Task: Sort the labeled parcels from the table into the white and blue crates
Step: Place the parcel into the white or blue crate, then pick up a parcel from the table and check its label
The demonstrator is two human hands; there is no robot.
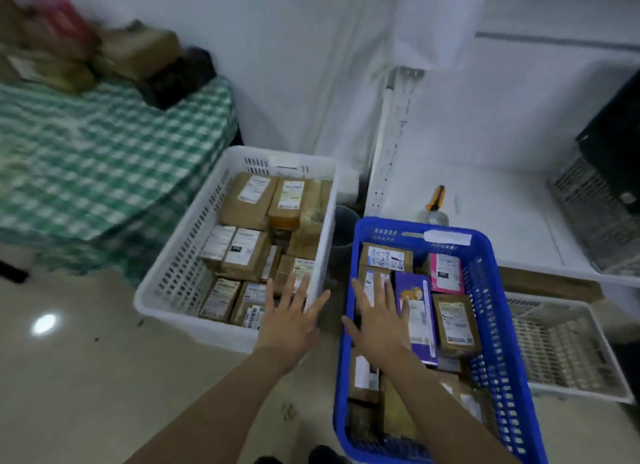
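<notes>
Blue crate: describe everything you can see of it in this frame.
The blue crate is a rectangular plastic basket with slotted walls; white tape sits on its far rim. It stands on the floor right of the white crate, a gap between them, nearly full of labeled parcels: brown cardboard ones, a purple box, a pink parcel. The right hand, fingers spread, is over its left side; contact unclear.

Dim cool light, floor (86, 377) glare, motion blur, wide-angle warp
</notes>
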